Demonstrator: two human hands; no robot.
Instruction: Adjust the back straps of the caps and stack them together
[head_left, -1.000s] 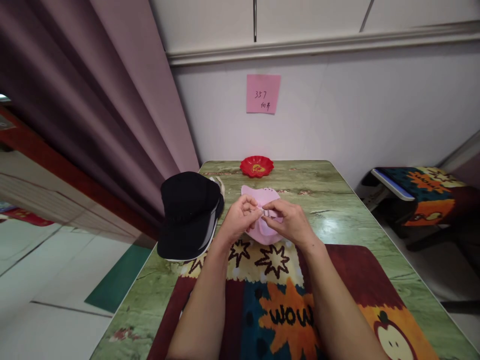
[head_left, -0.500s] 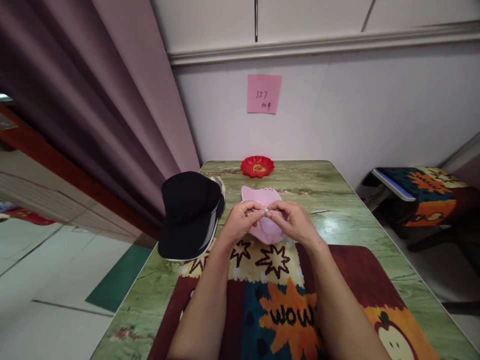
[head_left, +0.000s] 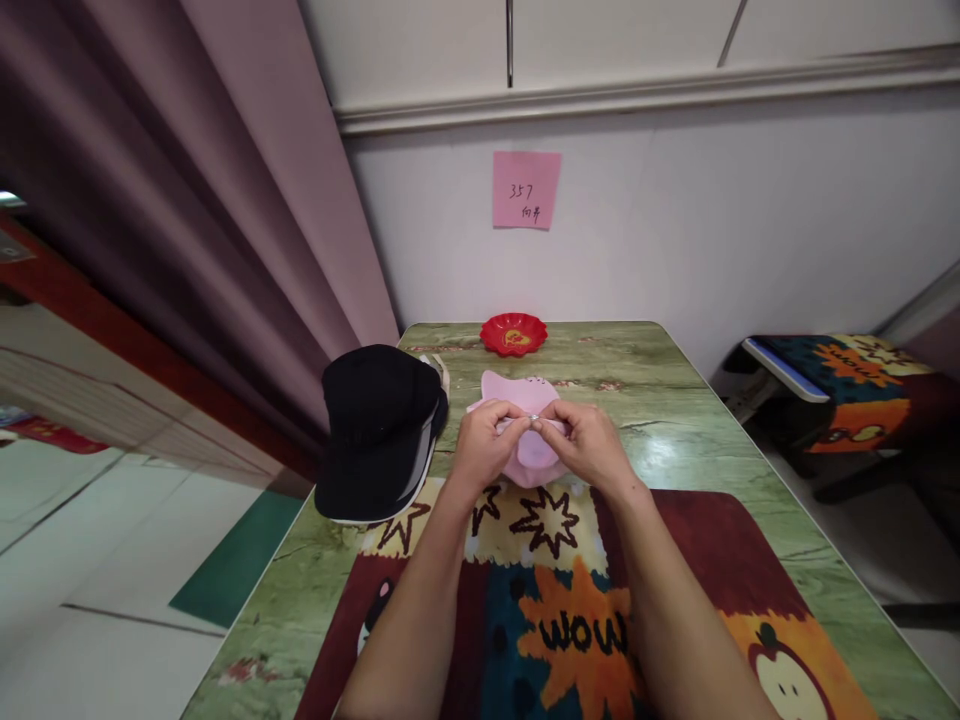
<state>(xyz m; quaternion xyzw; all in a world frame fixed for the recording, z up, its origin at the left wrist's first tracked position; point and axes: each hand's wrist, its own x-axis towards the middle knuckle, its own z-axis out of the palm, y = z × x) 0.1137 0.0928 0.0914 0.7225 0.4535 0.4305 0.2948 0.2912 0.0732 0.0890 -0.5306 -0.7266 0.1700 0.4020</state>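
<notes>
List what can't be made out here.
In the head view:
Pink cap: partly hidden by the left hand and right hand; its dark marks too small to read.
Silvery piece: too small to identify, partly covered by both hands.
Beige edge: rest hidden behind the black cap.
Placemat: cut off by the bottom edge.

"357" on pink note point(head_left: 526, 172); "WOW" on 2 mats point(head_left: 544, 590)
</notes>
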